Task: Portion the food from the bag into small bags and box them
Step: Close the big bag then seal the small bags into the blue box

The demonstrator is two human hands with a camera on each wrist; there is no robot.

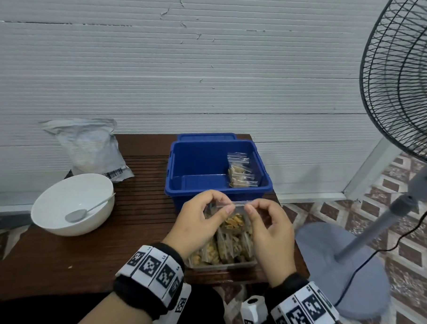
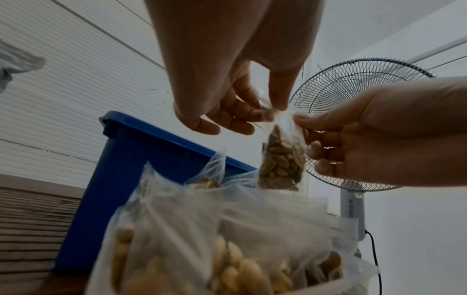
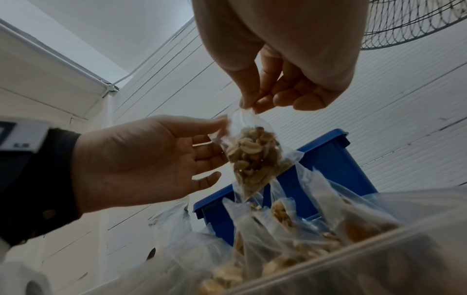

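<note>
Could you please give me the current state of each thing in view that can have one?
small bag: filled with nuts, top pinched by left hand and right hand
blue box: open, holds filled bags
clear tray: holds filled bags
white bowl: spoon inside

Clear small bag is showing tan-gold nuts between the left hand and right hand. Just beyond the fingers, the box is glowing solid blue. Off past the left hand, a plain white bowl is holding a grey metal spoon. Under both hands the table is reading dark brown with ribbed lines. Wristbands are flashing black-and-white square codes.
</note>
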